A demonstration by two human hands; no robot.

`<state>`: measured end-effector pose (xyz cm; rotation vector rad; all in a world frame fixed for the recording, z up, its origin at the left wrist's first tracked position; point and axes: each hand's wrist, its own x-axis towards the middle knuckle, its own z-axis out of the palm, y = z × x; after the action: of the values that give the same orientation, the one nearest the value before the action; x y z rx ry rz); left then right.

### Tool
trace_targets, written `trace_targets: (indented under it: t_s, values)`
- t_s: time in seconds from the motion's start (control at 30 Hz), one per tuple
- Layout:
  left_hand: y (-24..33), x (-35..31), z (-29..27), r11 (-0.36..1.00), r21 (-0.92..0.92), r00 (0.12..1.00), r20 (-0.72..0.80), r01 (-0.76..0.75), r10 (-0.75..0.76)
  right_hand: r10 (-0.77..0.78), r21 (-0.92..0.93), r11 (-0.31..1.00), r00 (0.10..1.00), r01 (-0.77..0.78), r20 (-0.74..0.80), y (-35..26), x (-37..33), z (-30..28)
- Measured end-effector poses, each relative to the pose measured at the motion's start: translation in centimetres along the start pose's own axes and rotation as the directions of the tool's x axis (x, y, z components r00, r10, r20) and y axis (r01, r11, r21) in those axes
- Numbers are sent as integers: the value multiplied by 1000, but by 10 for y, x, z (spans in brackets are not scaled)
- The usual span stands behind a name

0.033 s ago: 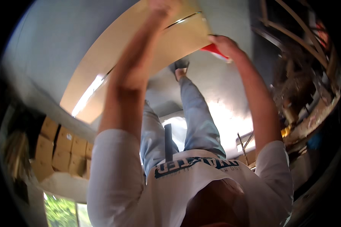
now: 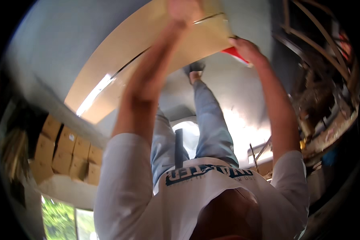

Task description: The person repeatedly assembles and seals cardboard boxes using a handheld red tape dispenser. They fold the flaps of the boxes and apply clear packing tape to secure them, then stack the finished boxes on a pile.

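Note:
A long tan cardboard box (image 2: 120,48) spans the upper part of the view, a dark seam running lengthwise with a glossy strip over part of it. My left hand (image 2: 185,10) is on or over the far part of the box, blurred and cut off by the top edge, so its fingers are unclear. At the box's right end, my right hand (image 2: 247,50) is closed with its fingertips at the corner. A red-and-white object (image 2: 233,53) shows under that hand, against the box edge; its kind cannot be made out.
Grey floor (image 2: 212,96) lies around my legs and one dark shoe (image 2: 194,68). Stacked brown cartons (image 2: 64,152) stand on the left, above a bright window (image 2: 58,218). Along the right are curved wooden pieces (image 2: 322,36) and a cluttered, dark heap (image 2: 316,96).
Both hands and the box's right end appear slightly further right in the view. Surroundings have shifted slightly too. My right hand keeps its hold at the corner.

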<state>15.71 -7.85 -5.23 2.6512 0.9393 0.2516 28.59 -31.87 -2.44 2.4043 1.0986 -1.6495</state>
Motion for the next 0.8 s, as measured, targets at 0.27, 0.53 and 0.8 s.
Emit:
trace_targets:
  t_s: [0.27,0.53,0.8]
  values:
    - [-28,-373,-76,-548,-497,196,834,673,-516,313,-381,871,948,-312,-60,1,-9,-9]
    - [-152,-483,-136,-852,-510,193,853,117,-484,-183,-133,958,898,255,400,-254,-118,45]
    - [-194,-448,-123,-766,-508,160,783,-394,-601,-770,-911,152,624,383,133,-605,76,125]
